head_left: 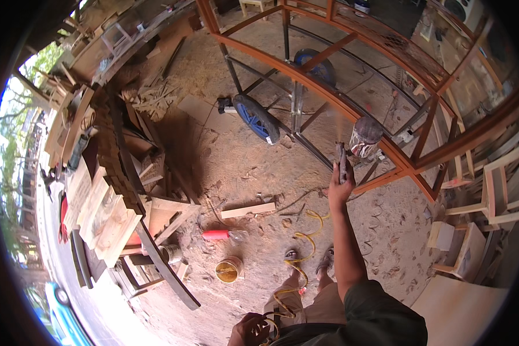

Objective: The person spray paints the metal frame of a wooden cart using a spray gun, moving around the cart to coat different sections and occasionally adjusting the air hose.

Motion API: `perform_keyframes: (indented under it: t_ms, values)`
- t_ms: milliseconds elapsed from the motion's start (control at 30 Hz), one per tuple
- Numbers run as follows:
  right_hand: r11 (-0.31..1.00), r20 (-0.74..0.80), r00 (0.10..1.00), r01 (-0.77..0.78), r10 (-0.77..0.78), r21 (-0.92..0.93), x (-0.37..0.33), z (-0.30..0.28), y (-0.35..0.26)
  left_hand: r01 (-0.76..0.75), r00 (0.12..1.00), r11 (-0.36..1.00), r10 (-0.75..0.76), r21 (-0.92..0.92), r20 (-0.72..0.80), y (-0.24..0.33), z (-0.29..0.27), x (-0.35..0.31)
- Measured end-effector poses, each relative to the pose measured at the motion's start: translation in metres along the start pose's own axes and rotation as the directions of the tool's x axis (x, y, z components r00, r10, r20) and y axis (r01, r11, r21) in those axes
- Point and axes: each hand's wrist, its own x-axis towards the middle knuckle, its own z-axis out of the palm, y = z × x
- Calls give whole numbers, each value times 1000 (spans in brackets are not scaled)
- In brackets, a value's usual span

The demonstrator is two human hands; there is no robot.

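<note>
My right hand (341, 183) is stretched forward, wrapped round the handle of a paint spray gun (342, 157). A round, paint-streaked cup (365, 138) sits beside the gun's head. Faint orange mist hangs in front of the nozzle, close to a rail of the orange-brown cart frame (305, 75). Low at my waist, my left hand (251, 330) is curled round a loop of yellow coiled air hose (312, 230). That hose runs up over my legs and across the ground toward the gun side.
Below the frame are blue-rimmed wheels (256, 119) and dark metal bars. An orange-stained bucket (229, 269), a red bottle (216, 234) and a wooden board (248, 210) lie on the dirt floor. Stacked planks (106, 219) stand left; wooden chair frames (490, 196) stand right.
</note>
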Motion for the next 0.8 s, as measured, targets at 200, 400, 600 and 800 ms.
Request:
perform_keyframes:
  t_ms: [200,400,600,800]
  values:
    - [987,39,987,153,-154,40,8,63,1,106,991,992,-111,-74,-70,-14,8,5]
    - [958,71,962,253,-264,134,15,106,-10,174,977,979,-184,-103,-105,-20,13,2]
    - [976,115,973,189,-201,105,11,125,10,207,969,973,-218,-102,-118,-24,21,-1]
    - [987,136,977,161,-162,13,-13,137,66,258,963,963,-263,-77,-56,-45,25,-2]
